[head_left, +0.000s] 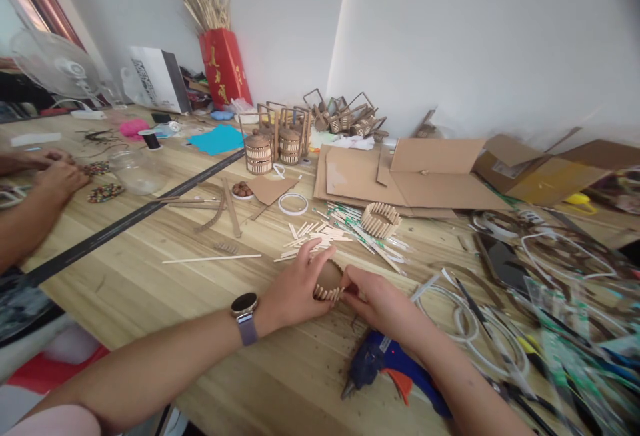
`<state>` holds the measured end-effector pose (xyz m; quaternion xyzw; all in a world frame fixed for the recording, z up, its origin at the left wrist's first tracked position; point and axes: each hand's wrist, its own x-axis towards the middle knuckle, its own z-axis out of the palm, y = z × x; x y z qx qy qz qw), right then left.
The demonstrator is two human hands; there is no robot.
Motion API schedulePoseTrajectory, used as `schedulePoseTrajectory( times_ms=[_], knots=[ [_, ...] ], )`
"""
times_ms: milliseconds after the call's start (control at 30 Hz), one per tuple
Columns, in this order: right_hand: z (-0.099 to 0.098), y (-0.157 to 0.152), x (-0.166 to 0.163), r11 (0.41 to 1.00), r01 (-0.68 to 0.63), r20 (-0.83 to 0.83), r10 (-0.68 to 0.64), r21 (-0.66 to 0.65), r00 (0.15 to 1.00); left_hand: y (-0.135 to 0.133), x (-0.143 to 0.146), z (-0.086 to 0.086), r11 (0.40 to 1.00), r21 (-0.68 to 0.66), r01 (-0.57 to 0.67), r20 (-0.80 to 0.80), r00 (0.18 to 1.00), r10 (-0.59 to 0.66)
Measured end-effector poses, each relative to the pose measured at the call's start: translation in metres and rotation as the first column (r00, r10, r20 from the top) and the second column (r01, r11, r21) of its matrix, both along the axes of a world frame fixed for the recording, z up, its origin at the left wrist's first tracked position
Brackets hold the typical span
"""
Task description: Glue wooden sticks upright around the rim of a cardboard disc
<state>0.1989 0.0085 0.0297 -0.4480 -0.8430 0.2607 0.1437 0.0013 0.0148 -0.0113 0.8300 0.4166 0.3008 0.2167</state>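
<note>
My left hand (295, 286) curls around a small round cardboard basket (327, 294) whose side is lined with short pale sticks. A smart watch (244, 303) is on the left wrist. At the basket's right edge, my right hand (373, 299) pinches thumb and forefinger on what looks like one short wooden stick, mostly covered by the fingertips. Beneath my right forearm lies a blue glue gun (373, 356) with an orange trigger. Just beyond my hands is a pile of loose cut sticks (320, 231), and behind it stands a similar stick ring (381, 221).
Flattened cardboard (360, 179) lies at the back, near finished small lantern-like baskets (259, 151). A white tape roll (293, 204) sits mid-table. Cables (465, 316), a phone (503, 259) and tools crowd the right. At left, another person's hands (60, 173) work beside a jar (135, 173).
</note>
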Motion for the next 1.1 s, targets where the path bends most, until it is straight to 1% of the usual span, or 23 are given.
schedulePoseTrajectory(
  times_ms=[300,667,1100],
  knots=[
    [-0.0010,0.0005,-0.0002,1.000,0.006,-0.007,-0.006,0.008,1.000,-0.0012,-0.0008,0.0005,0.999,-0.034,0.024,0.009,1.000,-0.024],
    [-0.0015,0.0006,0.0005,1.000,-0.007,-0.020,0.007,0.002,1.000,-0.0010,-0.0005,-0.0007,1.000,0.002,0.026,0.007,1.000,-0.026],
    [-0.0029,0.0008,0.0007,1.000,-0.001,0.001,0.001,0.023,1.000,-0.0005,-0.0012,-0.0005,1.000,0.006,0.025,-0.020,0.999,-0.025]
  ],
)
